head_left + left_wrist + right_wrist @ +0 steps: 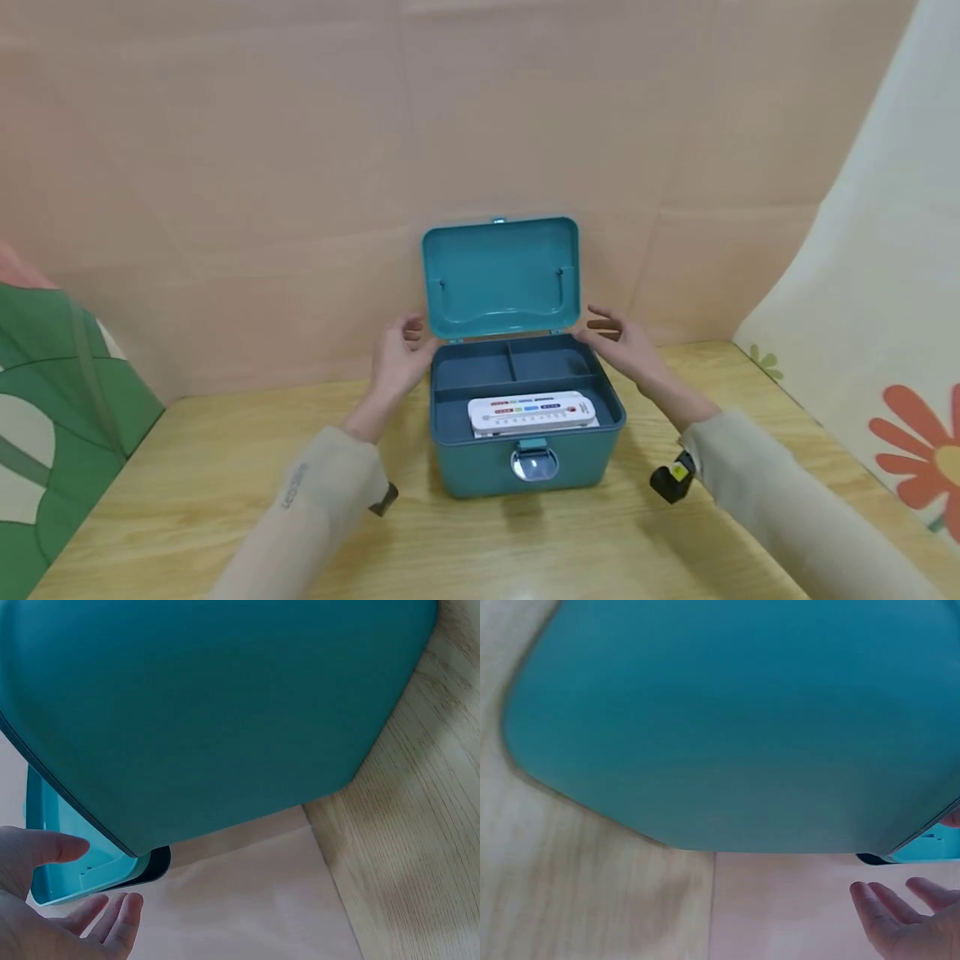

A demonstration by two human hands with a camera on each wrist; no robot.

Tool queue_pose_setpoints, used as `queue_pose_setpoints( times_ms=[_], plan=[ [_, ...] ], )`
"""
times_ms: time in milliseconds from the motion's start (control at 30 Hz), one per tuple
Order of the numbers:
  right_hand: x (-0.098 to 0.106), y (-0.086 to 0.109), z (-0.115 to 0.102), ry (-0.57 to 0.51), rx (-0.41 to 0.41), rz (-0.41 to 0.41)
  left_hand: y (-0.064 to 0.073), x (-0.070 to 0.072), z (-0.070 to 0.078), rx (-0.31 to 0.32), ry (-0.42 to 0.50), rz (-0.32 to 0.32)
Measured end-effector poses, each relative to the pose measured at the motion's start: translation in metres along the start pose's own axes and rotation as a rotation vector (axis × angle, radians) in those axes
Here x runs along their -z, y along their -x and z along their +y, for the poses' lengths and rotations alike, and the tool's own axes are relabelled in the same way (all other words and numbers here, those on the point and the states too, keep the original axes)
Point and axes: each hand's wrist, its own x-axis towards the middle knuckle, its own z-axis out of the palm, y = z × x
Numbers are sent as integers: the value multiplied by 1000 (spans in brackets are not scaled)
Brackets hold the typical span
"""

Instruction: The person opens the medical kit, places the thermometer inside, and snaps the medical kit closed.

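In the head view a teal storage box [480,471] stands on the table, its lid [502,275] raised upright at the back. Inside is a dark divided tray [471,371]; in its front compartment lies a white panel [532,412] printed like a thermometer, with coloured labels. My left hand [400,358] is at the box's rear left corner, thumb towards the rim, fingers loosely bent. At the rear right corner is my right hand [624,346], fingers spread behind the box. Both wrist views show loose fingers beside the teal side walls [225,712]; whether the thumbs touch is unclear.
A clear latch [535,464] hangs on the box's front. The wooden table [225,467] reaches a pinkish cloth backdrop [300,167] close behind the box. Flower-printed cloth [922,450] borders the right side, and green-patterned cloth [52,400] the left.
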Motion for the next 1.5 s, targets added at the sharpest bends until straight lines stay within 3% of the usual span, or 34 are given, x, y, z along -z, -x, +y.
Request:
queue_pose_setpoints(
  times_ms=[333, 567, 767, 1133, 1500],
  plan=[
    [-2, -15, -16, -2, -14, -4, -8, 5, 5, 38, 2, -96],
    [-1, -24, -31, 3, -22, -36, -11, 7, 14, -15, -4, -194],
    [-1, -28, -37, 7, 4, -66, -14, 3, 19, -22, 38, -168],
    [-6, -31, -35, -27, 27, -30, -18, -1, 19, 9, 92, -157],
    [-3, -28, -35, -13, 32, -43, -14, -1, 17, -34, 111, -148]
  ],
)
